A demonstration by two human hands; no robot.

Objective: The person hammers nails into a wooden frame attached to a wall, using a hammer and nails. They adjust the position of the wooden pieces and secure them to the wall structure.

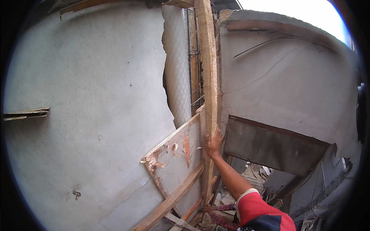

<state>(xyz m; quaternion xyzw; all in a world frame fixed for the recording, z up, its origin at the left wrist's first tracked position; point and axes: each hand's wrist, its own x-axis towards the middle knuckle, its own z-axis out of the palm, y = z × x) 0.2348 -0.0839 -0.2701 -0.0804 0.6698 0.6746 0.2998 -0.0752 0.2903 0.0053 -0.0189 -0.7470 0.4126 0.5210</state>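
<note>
Timber post [210, 77] stands upright at the right edge of the battened panel [175, 165], right hand [213, 144] wrapped around it, left hand out of view, and could tilt if that grip slips.

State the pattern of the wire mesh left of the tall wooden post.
Honeycomb-like hexagons; the wire mesh shows best in the head view.
</note>
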